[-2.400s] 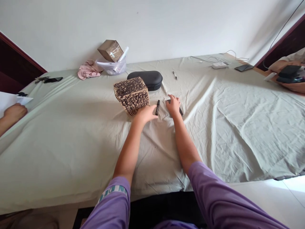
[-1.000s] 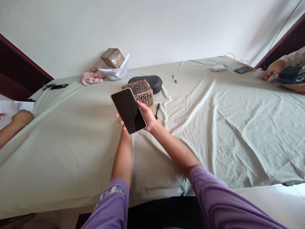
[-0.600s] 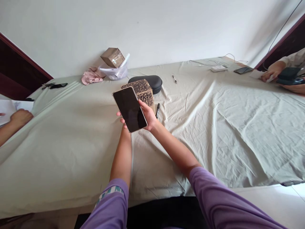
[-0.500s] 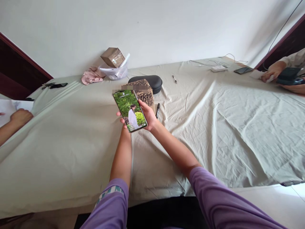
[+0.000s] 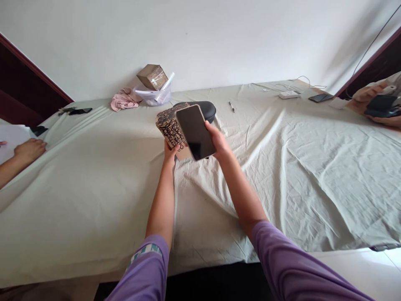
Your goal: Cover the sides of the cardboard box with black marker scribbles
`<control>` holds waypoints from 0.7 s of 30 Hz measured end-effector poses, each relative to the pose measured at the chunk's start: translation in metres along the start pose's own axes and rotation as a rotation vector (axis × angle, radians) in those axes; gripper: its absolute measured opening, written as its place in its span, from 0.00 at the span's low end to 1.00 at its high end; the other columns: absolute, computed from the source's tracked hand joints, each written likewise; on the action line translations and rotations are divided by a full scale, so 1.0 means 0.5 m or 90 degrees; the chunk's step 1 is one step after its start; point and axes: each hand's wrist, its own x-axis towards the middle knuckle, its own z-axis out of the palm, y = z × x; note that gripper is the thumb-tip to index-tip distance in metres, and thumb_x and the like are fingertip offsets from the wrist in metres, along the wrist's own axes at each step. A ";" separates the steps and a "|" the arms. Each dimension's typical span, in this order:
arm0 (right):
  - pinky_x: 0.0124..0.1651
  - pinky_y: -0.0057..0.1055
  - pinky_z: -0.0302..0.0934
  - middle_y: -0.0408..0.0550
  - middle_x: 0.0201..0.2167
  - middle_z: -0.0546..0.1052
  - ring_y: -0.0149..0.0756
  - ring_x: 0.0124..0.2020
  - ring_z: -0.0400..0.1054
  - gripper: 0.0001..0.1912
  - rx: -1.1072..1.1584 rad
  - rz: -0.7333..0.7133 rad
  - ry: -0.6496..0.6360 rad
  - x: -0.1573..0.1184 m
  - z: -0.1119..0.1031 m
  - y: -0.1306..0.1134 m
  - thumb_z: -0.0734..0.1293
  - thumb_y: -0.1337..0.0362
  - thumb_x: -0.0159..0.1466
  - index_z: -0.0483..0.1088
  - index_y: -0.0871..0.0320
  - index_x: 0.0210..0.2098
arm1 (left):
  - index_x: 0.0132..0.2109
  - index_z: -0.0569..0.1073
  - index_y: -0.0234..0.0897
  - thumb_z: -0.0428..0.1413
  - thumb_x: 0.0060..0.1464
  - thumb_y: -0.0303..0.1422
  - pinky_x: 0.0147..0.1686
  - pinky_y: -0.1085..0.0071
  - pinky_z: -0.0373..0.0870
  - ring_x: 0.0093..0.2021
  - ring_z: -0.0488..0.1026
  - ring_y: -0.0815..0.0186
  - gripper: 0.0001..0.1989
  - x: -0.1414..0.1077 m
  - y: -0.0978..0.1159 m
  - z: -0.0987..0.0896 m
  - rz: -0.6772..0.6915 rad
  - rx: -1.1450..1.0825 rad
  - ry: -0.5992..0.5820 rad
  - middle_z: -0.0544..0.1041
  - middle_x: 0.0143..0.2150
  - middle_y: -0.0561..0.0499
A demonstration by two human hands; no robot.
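My right hand [image 5: 218,140] grips a smartphone [image 5: 194,133] along its right edge; its screen is dark and tilted toward me. On the left, my left hand [image 5: 171,151] is closed on the lower end of a cardboard box [image 5: 172,130] covered in black scribbles. The phone overlaps the box's right side, hiding part of it. A black zip case [image 5: 207,109] lies just behind both. Almost nothing shows of the black marker behind the phone.
A clear plastic tub [image 5: 156,97] with a small carton [image 5: 152,77] and a pink cloth [image 5: 124,100] sit by the wall. Farther right are a pen [image 5: 231,107], a white power strip [image 5: 289,95] and another phone [image 5: 321,97]. Other people's hands [image 5: 29,150] show at both sides.
The phone's lit screen has gone dark, and the phone has moved right in my right hand. My left hand has left the phone and taken hold of the scribbled box.
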 end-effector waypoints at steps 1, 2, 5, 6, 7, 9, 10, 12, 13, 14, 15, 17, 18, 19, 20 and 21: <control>0.37 0.31 0.77 0.46 0.32 0.83 0.40 0.35 0.80 0.18 -0.060 -0.032 0.058 0.001 -0.026 -0.017 0.66 0.48 0.77 0.80 0.55 0.49 | 0.73 0.64 0.38 0.64 0.56 0.70 0.65 0.60 0.76 0.67 0.77 0.54 0.52 0.012 -0.014 0.006 0.001 -0.082 0.048 0.78 0.67 0.41; 0.33 0.28 0.73 0.46 0.30 0.82 0.39 0.32 0.78 0.17 -0.115 -0.067 0.109 0.001 -0.054 -0.032 0.69 0.48 0.75 0.80 0.56 0.44 | 0.71 0.64 0.40 0.66 0.48 0.73 0.66 0.59 0.76 0.68 0.76 0.53 0.57 0.022 -0.028 0.011 0.001 -0.159 0.088 0.78 0.67 0.40; 0.30 0.27 0.65 0.44 0.29 0.80 0.34 0.29 0.74 0.17 -0.305 -0.076 0.239 0.003 -0.138 -0.060 0.72 0.50 0.74 0.79 0.57 0.39 | 0.67 0.68 0.46 0.70 0.30 0.74 0.68 0.56 0.76 0.71 0.76 0.49 0.62 0.042 -0.058 0.019 0.008 -0.326 0.155 0.79 0.68 0.40; 0.31 0.27 0.64 0.44 0.29 0.81 0.34 0.30 0.74 0.17 -0.398 -0.049 0.288 0.005 -0.162 -0.062 0.70 0.52 0.76 0.80 0.58 0.39 | 0.65 0.69 0.47 0.72 0.28 0.73 0.68 0.55 0.76 0.72 0.76 0.48 0.61 0.046 -0.064 0.021 0.011 -0.366 0.163 0.79 0.68 0.41; 0.32 0.28 0.64 0.45 0.30 0.81 0.34 0.31 0.74 0.17 -0.478 -0.016 0.330 0.008 -0.184 -0.060 0.68 0.54 0.77 0.80 0.59 0.39 | 0.64 0.71 0.48 0.73 0.28 0.71 0.68 0.55 0.76 0.72 0.76 0.48 0.59 0.050 -0.068 0.022 0.013 -0.401 0.169 0.79 0.68 0.41; 0.35 0.29 0.67 0.46 0.32 0.82 0.36 0.35 0.76 0.16 -0.586 0.049 0.389 0.017 -0.220 -0.049 0.66 0.59 0.79 0.80 0.61 0.40 | 0.62 0.73 0.48 0.76 0.27 0.67 0.67 0.54 0.77 0.71 0.77 0.47 0.57 0.054 -0.070 0.024 0.013 -0.453 0.172 0.81 0.66 0.41; 0.39 0.31 0.70 0.48 0.36 0.83 0.37 0.38 0.77 0.14 -0.610 0.077 0.405 0.021 -0.235 -0.041 0.67 0.59 0.79 0.80 0.62 0.42 | 0.61 0.73 0.48 0.76 0.27 0.66 0.65 0.54 0.78 0.71 0.77 0.46 0.56 0.056 -0.068 0.024 0.013 -0.472 0.170 0.81 0.66 0.41; 0.48 0.37 0.78 0.51 0.48 0.84 0.40 0.46 0.80 0.13 -0.637 0.127 0.425 0.030 -0.257 -0.024 0.71 0.56 0.79 0.80 0.61 0.52 | 0.60 0.75 0.48 0.77 0.27 0.65 0.63 0.54 0.80 0.71 0.77 0.45 0.54 0.058 -0.060 0.023 0.012 -0.511 0.166 0.82 0.67 0.40; 0.53 0.42 0.79 0.52 0.54 0.83 0.42 0.51 0.81 0.16 -0.651 0.149 0.433 0.034 -0.265 -0.017 0.72 0.54 0.78 0.79 0.60 0.57 | 0.60 0.75 0.48 0.77 0.28 0.64 0.63 0.54 0.80 0.72 0.76 0.45 0.53 0.058 -0.054 0.022 0.008 -0.531 0.166 0.81 0.68 0.40; 0.57 0.46 0.80 0.53 0.59 0.81 0.44 0.54 0.80 0.19 -0.664 0.167 0.440 0.036 -0.271 -0.011 0.73 0.53 0.78 0.77 0.58 0.61 | 0.60 0.76 0.49 0.78 0.28 0.64 0.63 0.54 0.81 0.73 0.76 0.44 0.52 0.059 -0.047 0.020 0.003 -0.551 0.164 0.81 0.69 0.40; 0.59 0.49 0.79 0.54 0.62 0.80 0.45 0.57 0.80 0.21 -0.677 0.180 0.444 0.037 -0.275 -0.008 0.74 0.52 0.77 0.76 0.57 0.64 | 0.60 0.76 0.49 0.78 0.27 0.63 0.63 0.54 0.81 0.74 0.75 0.44 0.52 0.059 -0.039 0.019 -0.001 -0.568 0.160 0.81 0.69 0.41; 0.63 0.51 0.77 0.56 0.63 0.80 0.48 0.60 0.79 0.22 -0.711 0.190 0.441 0.035 -0.276 -0.009 0.71 0.52 0.79 0.76 0.58 0.64 | 0.61 0.76 0.51 0.79 0.26 0.62 0.63 0.55 0.81 0.75 0.75 0.44 0.54 0.060 -0.024 0.015 0.000 -0.587 0.146 0.80 0.70 0.42; 0.66 0.53 0.75 0.59 0.63 0.81 0.51 0.63 0.78 0.22 -0.732 0.189 0.435 0.032 -0.273 -0.012 0.70 0.52 0.79 0.76 0.60 0.64 | 0.62 0.76 0.51 0.78 0.26 0.63 0.64 0.55 0.80 0.75 0.74 0.44 0.54 0.061 -0.017 0.014 0.009 -0.587 0.135 0.81 0.70 0.42; 0.70 0.55 0.72 0.64 0.65 0.80 0.55 0.67 0.76 0.23 -0.756 0.186 0.429 0.028 -0.267 -0.018 0.69 0.52 0.79 0.76 0.62 0.65 | 0.63 0.76 0.51 0.78 0.26 0.63 0.64 0.55 0.80 0.75 0.75 0.44 0.55 0.061 -0.011 0.012 0.021 -0.585 0.122 0.81 0.69 0.42; 0.74 0.58 0.67 0.69 0.68 0.78 0.62 0.72 0.72 0.26 -0.782 0.179 0.423 0.024 -0.260 -0.024 0.69 0.52 0.78 0.76 0.64 0.66 | 0.63 0.76 0.51 0.78 0.26 0.63 0.65 0.55 0.80 0.74 0.75 0.44 0.55 0.062 -0.005 0.010 0.034 -0.583 0.109 0.81 0.69 0.42; 0.79 0.61 0.60 0.72 0.73 0.74 0.67 0.78 0.65 0.30 -0.808 0.168 0.419 0.019 -0.252 -0.032 0.71 0.51 0.76 0.74 0.65 0.69 | 0.64 0.76 0.51 0.78 0.27 0.64 0.65 0.55 0.80 0.74 0.75 0.44 0.55 0.064 -0.001 0.008 0.050 -0.577 0.089 0.82 0.68 0.42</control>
